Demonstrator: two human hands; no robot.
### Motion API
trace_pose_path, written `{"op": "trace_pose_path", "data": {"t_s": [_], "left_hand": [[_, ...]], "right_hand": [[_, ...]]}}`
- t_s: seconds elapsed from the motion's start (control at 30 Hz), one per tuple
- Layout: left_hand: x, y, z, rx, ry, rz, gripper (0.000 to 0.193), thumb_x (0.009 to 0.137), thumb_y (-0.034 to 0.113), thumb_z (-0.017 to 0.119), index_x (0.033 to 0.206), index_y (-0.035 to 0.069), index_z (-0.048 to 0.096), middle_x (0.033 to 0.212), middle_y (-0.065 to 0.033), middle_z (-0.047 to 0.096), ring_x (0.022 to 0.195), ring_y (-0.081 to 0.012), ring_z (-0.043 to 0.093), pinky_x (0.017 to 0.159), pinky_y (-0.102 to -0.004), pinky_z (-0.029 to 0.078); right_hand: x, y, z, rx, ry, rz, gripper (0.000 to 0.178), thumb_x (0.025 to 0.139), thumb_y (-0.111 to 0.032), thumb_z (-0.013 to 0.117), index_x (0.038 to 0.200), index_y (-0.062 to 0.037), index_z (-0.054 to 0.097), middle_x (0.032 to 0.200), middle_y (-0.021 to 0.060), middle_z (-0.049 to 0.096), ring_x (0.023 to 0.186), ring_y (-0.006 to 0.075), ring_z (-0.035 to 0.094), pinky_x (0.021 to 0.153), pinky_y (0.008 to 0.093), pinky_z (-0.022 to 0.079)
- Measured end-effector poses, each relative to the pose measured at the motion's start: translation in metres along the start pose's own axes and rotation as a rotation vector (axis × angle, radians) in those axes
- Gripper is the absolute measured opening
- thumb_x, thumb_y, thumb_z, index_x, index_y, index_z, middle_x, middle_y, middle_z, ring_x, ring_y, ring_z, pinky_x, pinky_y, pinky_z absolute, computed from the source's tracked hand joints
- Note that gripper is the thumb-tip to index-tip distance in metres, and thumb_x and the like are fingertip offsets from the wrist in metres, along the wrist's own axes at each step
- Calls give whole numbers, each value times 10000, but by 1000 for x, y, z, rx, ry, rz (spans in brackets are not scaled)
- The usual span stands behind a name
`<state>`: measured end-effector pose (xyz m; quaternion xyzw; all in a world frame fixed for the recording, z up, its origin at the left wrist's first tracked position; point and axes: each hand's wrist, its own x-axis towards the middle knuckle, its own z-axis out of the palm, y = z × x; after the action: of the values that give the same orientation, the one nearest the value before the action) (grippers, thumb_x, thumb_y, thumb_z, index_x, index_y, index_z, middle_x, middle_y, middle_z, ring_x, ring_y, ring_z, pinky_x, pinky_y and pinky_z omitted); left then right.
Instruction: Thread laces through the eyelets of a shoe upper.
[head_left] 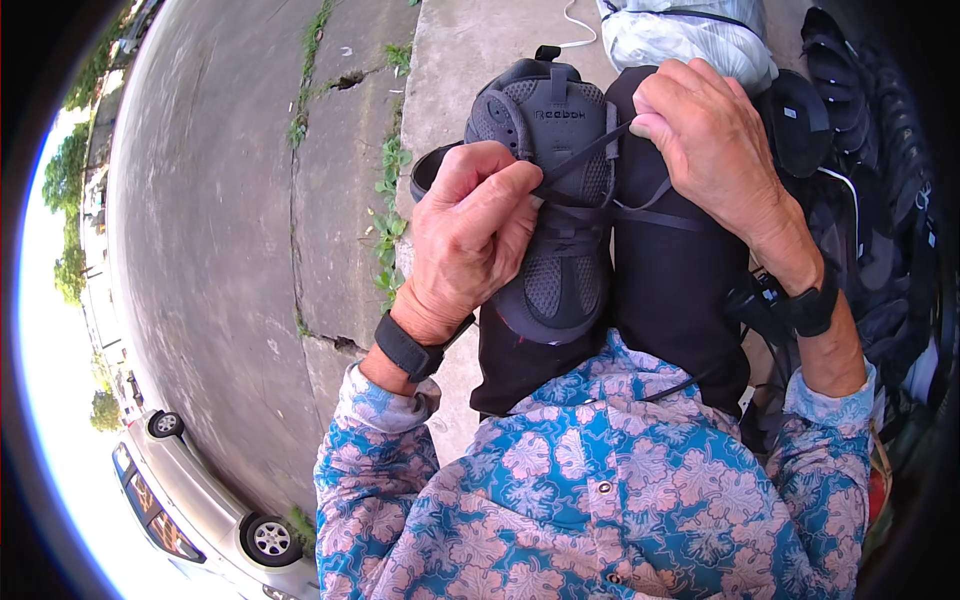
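Note:
A black sneaker [562,290] with mesh panels rests on my lap, its toe pointing toward me and its tongue standing up at the far end. My left hand [480,215] is closed at the shoe's left side, fingers pinched near the eyelets; what sits inside the pinch is mostly hidden. A flat black shoelace [590,153] runs from there, across the tongue, up to my right hand [700,140]. Thumb and fingers of that hand pinch the lace above my right knee. Another length of lace [660,213] lies loose over the black trousers [680,290].
A white plastic bag [685,45] stands beyond my knees. Many black shoes [840,110] are piled to my right. On the left, weeds [390,200] grow along the concrete edge beside a paved road [220,200], and a silver car [215,490] is parked there.

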<state>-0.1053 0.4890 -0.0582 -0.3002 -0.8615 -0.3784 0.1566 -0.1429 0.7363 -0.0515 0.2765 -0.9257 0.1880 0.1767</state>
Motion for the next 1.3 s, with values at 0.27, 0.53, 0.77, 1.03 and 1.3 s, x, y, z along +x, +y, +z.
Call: {"op": "trace_pose_path", "data": {"t_s": [0.27, 0.53, 0.77, 1.03, 1.3], "left_hand": [[-4, 0, -3, -165, -59, -145, 342, 703, -56, 620, 1031, 25, 673, 1032, -91, 570, 868, -170, 590, 754, -278, 494], [8, 24, -9, -198, -103, -326, 154, 836, -3, 620, 985, 0, 654, 846, -100, 611, 712, -162, 598, 625, -273, 483], [41, 49, -3, -271, -469, -488, 255, 937, 97, 519, 1124, -39, 626, 669, -63, 598, 623, -114, 580, 570, -286, 472], [67, 38, 14, -80, -734, -448, 177, 886, 56, 514, 946, -7, 669, 584, -93, 585, 556, -128, 607, 538, -305, 482], [56, 34, 28, 251, -642, -197, 114, 804, 113, 597, 800, 24, 668, 745, -208, 660, 723, -381, 665, 650, -442, 545]], "right_hand": [[7, 14, -2, -16, 7, 99, 147, 821, -143, 666, 868, -33, 581, 889, 83, 573, 878, 288, 575, 758, 414, 450], [-16, -27, -25, 227, -137, -27, 132, 737, -94, 720, 828, -77, 625, 888, 39, 532, 915, 220, 527, 880, 375, 371], [-24, -27, -16, 187, -92, -146, 129, 690, -80, 730, 750, -54, 618, 881, 40, 532, 934, 219, 521, 915, 398, 349], [-26, -26, -2, 135, -35, -156, 131, 670, -70, 730, 749, -49, 627, 855, 34, 522, 904, 213, 524, 929, 389, 355], [-27, -22, -3, 178, 10, -102, 203, 653, -77, 757, 806, -64, 624, 934, 47, 549, 936, 233, 528, 931, 411, 381]]}}
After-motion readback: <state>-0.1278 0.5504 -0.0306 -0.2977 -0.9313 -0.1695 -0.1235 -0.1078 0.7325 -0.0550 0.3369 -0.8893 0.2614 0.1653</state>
